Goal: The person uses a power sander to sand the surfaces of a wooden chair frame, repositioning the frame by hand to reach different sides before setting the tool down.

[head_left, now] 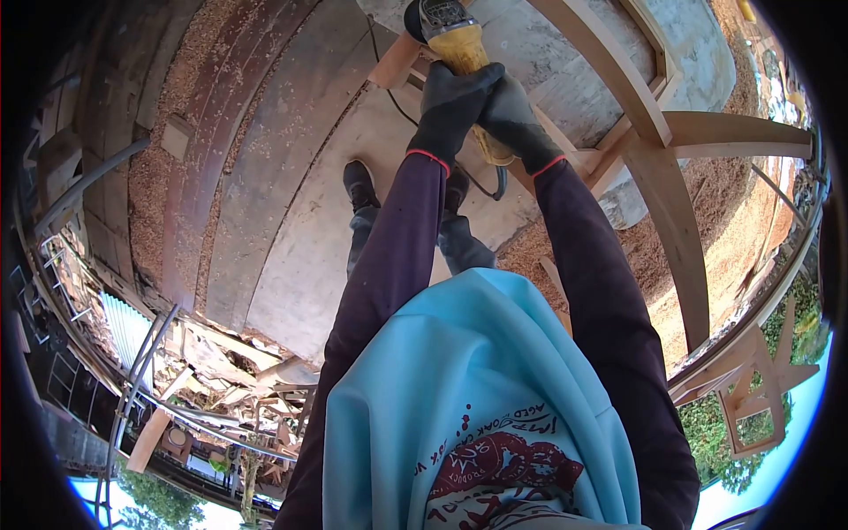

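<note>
A yellow angle grinder (461, 49) with a grey metal head is held out in front of me, above my feet. Dark gloves with red cuffs cover both hands. My left hand (449, 104) is wrapped round the grinder's body just behind its head. Close beside it, my right hand (514, 119) grips the rear part of the body. A cable (500, 184) runs from the tool's back end. At the head's left side is a dark round part (413, 21), next to a reddish-brown piece of wood (396, 62). Contact between them cannot be made out.
A wooden frame with curved members (609, 66) stands to the right of my hands. Sawdust (548, 256) covers much of the ground. Another wooden frame (751, 397) is at the lower right. Scrap wood (256, 380) is heaped at the lower left.
</note>
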Motion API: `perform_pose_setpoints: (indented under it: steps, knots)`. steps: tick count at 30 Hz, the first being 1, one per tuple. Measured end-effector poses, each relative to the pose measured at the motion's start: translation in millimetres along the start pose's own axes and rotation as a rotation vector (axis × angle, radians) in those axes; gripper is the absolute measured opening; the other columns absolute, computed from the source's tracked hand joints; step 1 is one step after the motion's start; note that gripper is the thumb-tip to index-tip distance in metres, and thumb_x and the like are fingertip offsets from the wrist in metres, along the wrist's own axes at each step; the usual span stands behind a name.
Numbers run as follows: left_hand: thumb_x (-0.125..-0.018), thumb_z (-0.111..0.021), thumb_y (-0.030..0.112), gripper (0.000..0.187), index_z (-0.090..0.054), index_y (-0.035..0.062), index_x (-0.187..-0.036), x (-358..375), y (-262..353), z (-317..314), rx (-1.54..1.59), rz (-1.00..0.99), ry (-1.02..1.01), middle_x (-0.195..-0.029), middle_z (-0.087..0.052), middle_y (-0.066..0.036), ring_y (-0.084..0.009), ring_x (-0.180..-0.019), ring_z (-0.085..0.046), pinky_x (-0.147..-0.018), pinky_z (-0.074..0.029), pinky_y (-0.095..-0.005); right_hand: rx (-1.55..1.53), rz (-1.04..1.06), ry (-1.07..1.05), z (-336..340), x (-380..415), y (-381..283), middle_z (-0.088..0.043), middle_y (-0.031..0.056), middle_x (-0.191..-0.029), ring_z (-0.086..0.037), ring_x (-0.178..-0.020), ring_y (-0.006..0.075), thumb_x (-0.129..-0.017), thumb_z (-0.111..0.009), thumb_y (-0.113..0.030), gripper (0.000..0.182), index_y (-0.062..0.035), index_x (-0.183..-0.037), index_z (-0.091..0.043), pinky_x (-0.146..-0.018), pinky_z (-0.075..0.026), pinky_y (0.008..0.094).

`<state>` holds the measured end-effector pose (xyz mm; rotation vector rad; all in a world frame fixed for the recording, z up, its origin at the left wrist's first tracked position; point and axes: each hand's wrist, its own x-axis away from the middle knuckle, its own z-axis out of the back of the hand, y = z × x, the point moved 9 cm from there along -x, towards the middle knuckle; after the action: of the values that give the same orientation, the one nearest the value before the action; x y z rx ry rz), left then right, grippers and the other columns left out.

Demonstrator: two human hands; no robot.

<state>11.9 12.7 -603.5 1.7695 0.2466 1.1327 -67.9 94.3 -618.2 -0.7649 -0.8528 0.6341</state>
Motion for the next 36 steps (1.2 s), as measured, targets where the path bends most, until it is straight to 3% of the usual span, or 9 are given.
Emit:
perform_pose_setpoints:
  steps: [9, 16, 18, 20, 22, 33, 36]
  knots:
    - [-0.084, -0.084, 0.031, 0.055, -0.062, -0.0053, -0.118, 25.9, -10.3, 21.7, 0.006, 0.050, 0.020, -0.108, -0.071, -0.010, -0.0162, -0.094, -0.070, -0.082, -0.056, -0.0294, 0.078, 0.060, 0.006, -21.4, 15.5, -7.9, -0.073, 0.0241, -0.105, -0.069, -0.102, 0.0430, -0.076, -0.082, -0.033, 0.057, -0.0010, -0.118, -0.061, -0.086, -0.055, 0.0465]
    - [-0.088, -0.082, 0.031, 0.054, -0.061, -0.0043, -0.122, 55.4, -34.2, 52.6, 0.057, 0.078, 0.081, -0.112, -0.069, -0.010, -0.0159, -0.097, -0.069, -0.082, -0.056, -0.0290, 0.093, 0.021, 0.004, -39.2, 50.9, -38.4, -0.069, 0.0270, -0.095, -0.067, -0.097, 0.0477, -0.082, -0.071, -0.020, 0.035, -0.0018, -0.108, -0.055, -0.081, -0.053, 0.0497]
    - [-0.084, -0.085, 0.028, 0.057, -0.057, -0.0105, -0.117, 66.5, -36.6, 67.2, 0.113, 0.047, 0.150, -0.107, -0.071, -0.016, -0.0204, -0.093, -0.071, -0.080, -0.058, -0.0318, 0.062, 0.154, 0.023, -47.4, 59.2, -55.2, -0.068, 0.0263, -0.094, -0.066, -0.096, 0.0482, -0.081, -0.072, -0.020, 0.037, -0.0019, -0.107, -0.055, -0.079, -0.053, 0.0509]
    - [-0.086, -0.084, 0.027, 0.055, -0.057, -0.0098, -0.117, 79.0, -38.9, 71.2, 0.168, 0.046, 0.148, -0.108, -0.071, -0.016, -0.0202, -0.094, -0.071, -0.080, -0.057, -0.0316, 0.050, 0.064, -0.007, -55.7, 66.2, -49.5, -0.067, 0.0258, -0.093, -0.065, -0.095, 0.0481, -0.080, -0.073, -0.020, 0.037, -0.0021, -0.107, -0.056, -0.078, -0.052, 0.0515]
    - [-0.086, -0.083, 0.027, 0.054, -0.057, -0.0097, -0.117, 84.5, -44.9, 75.8, 0.172, 0.048, 0.159, -0.108, -0.071, -0.016, -0.0202, -0.094, -0.071, -0.080, -0.057, -0.0311, 0.041, 0.176, -0.004, -62.0, 70.1, -55.4, -0.067, 0.0258, -0.095, -0.065, -0.096, 0.0478, -0.079, -0.074, -0.021, 0.039, -0.0023, -0.108, -0.056, -0.080, -0.052, 0.0511]
    - [-0.085, -0.083, 0.027, 0.049, -0.062, -0.0060, -0.116, 32.9, -6.2, 27.8, 0.027, 0.053, 0.074, -0.107, -0.072, -0.014, -0.0203, -0.094, -0.071, -0.081, -0.056, -0.0336, 0.106, -0.067, -0.026, -17.3, 27.3, -18.6, -0.072, 0.0239, -0.105, -0.070, -0.104, 0.0406, -0.072, -0.086, -0.034, 0.060, -0.0009, -0.115, -0.061, -0.087, -0.054, 0.0446]
    - [-0.084, -0.083, 0.027, 0.051, -0.062, -0.0064, -0.116, 17.6, -0.8, 14.3, 0.000, 0.083, 0.051, -0.108, -0.072, -0.014, -0.0207, -0.095, -0.071, -0.083, -0.056, -0.0338, 0.010, 0.024, 0.009, -4.2, 10.8, -19.6, -0.073, 0.0234, -0.106, -0.070, -0.105, 0.0397, -0.071, -0.086, -0.037, 0.063, -0.0011, -0.117, -0.063, -0.087, -0.055, 0.0447]
